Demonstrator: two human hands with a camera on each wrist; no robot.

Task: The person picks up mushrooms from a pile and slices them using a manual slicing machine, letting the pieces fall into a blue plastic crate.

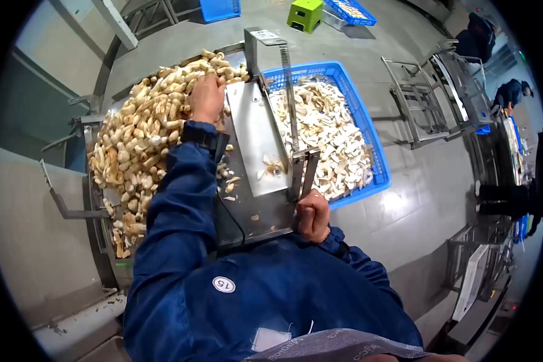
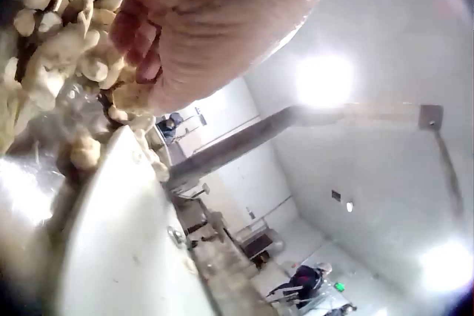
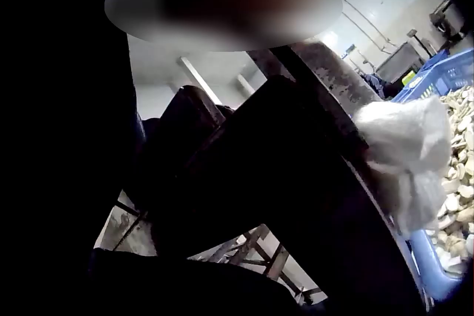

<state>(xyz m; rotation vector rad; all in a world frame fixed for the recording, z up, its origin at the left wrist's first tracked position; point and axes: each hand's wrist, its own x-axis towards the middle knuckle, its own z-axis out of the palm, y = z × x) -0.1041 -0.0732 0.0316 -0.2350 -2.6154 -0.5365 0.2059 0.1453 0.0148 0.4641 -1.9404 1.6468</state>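
A heap of pale brown-tipped mushrooms (image 1: 140, 130) fills the metal table on the left. My left hand (image 1: 207, 99) lies at the heap's right edge, beside the slicer's metal plate (image 1: 253, 139). In the left wrist view its fingers (image 2: 141, 43) curl in around mushrooms, with a pale mushroom (image 2: 132, 97) showing below the fingertips. My right hand (image 1: 314, 216) grips the lower end of the slicer's dark lever (image 1: 308, 172) in a fist that hides the handle. In the right wrist view that hand is too dark and blurred to make out. Small mushroom pieces (image 1: 230, 184) lie beside the plate.
A blue basket (image 1: 377, 163) of sliced mushrooms (image 1: 323, 133) stands right of the slicer. A long spring (image 1: 289, 96) rises along the slicer. A green stool (image 1: 304, 15) is on the floor ahead. Metal frames (image 1: 419, 105) and people stand at the far right.
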